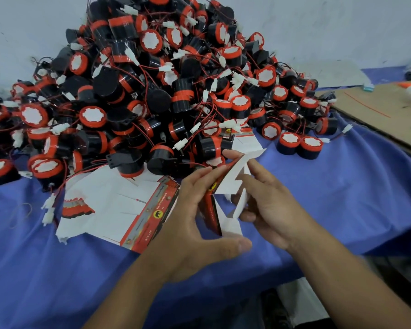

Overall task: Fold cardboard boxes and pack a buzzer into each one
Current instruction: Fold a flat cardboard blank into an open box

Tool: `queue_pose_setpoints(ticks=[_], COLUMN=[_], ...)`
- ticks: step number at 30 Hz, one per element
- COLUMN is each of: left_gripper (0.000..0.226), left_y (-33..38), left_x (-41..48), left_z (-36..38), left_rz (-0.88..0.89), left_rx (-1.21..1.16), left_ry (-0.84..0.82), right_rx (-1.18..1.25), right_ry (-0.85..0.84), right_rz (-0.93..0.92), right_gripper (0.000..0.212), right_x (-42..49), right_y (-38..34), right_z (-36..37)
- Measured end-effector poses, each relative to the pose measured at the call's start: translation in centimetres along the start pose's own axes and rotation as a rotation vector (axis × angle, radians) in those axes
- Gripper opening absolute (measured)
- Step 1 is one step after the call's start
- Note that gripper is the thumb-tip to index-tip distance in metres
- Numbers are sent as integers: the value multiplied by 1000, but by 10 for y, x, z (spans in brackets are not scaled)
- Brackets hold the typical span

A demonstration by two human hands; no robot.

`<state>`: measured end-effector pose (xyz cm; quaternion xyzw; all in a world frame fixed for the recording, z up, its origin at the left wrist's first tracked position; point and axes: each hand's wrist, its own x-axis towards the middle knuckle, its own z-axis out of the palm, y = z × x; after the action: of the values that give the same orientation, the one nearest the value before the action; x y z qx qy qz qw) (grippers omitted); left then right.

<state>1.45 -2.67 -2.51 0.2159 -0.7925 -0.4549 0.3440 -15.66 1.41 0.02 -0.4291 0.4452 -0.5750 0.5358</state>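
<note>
I've got the left hand (195, 217) gripping the half-folded red-and-white cardboard box (231, 180), fingers over its top edge, thumb curled under the bottom flap. The right hand (271, 210) pinches a white flap from the 3 o'clock side. The box is held just above the blue cloth (342, 198), near centre. The heap of black-and-red round buzzers (152, 91) rises at 11 o'clock. Flat printed box blanks (109, 205) lie at 9 o'clock, a brown cardboard sheet (377, 110) at 2 o'clock.
</note>
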Motion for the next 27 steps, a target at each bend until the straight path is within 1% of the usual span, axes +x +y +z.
queue_pose_setpoints(ticks=[3,6,8,12,15,18,22,25,27], left_gripper=[82,64,54,41,32,28,29,30,38], left_y=[-1,-1,-1,-2,-4,-5,-5,-3,-3], left_x=[1,2,2,4,6,7,9,9,7], left_z=[0,-6,-9,-6,-5,-5,-6,-8,-9], left_rz=[42,26,2,-85,-112,-105,-114,-112,-93], left_rx=[-61,-210,-265,-247,-211,-177,-197,-231,-181], left_ry=[70,147,173,223,227,232,261,262,217], right_rx=[-15,-83,-106,-144,-129,-49,49,47,28], right_ry=[-29,-97,-130,-125,-60,-30,-71,-61,-33], right_rz=[12,47,72,75,55,40,36,12,0], right_gripper=[52,54,52,50,49,50,56,52,48], right_x=[0,-2,-2,-2,-1,0,-1,0,2], right_y=[0,-2,-1,2,8,13,13,14,14], right_z=[-1,-5,-7,-4,0,5,7,7,8])
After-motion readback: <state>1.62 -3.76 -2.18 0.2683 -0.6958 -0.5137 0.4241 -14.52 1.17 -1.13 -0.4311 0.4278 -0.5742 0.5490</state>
